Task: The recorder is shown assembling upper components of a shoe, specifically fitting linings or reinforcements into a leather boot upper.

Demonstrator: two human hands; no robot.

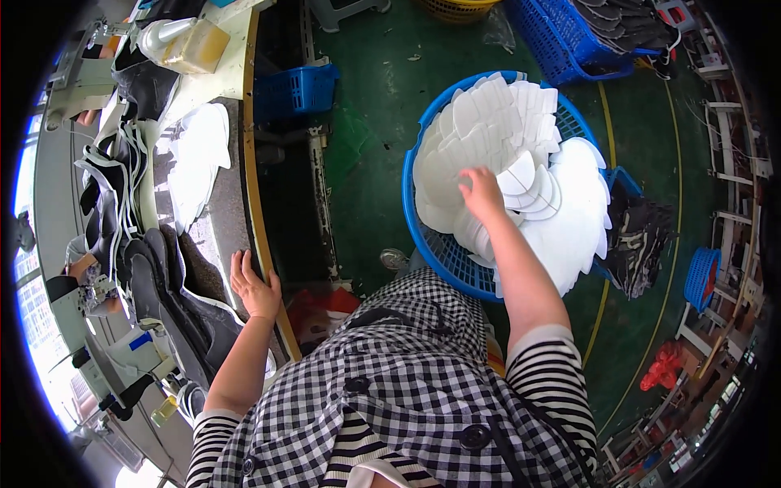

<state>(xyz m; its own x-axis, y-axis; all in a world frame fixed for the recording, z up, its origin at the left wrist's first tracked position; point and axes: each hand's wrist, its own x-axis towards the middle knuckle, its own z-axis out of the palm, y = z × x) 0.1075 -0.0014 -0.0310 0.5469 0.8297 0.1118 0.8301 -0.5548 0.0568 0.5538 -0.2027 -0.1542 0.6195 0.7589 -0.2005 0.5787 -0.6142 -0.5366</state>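
Observation:
My left hand (pixel 254 286) lies on the edge of the workbench (pixel 255 163), fingers spread and holding nothing. To the right, my right hand (pixel 482 193) reaches over a round blue basket (pixel 416 187), its thumb and forefinger apart. Those fingertips are at the stacked white flat pieces (pixel 488 122), which have rounded ends and fill the basket in overlapping bundles. Nothing shows between the fingers, though their undersides are hidden. A further stack of white pieces (pixel 203 154) rests on the bench beyond my left hand.
Black shoe parts (pixel 163 301) are piled along the bench beside my left hand. A bottle of yellowish liquid (pixel 195 45) stands at the bench's far end. Blue crates (pixel 297 89) and dark pieces (pixel 639 244) surround the round basket. Sewing machines line the left.

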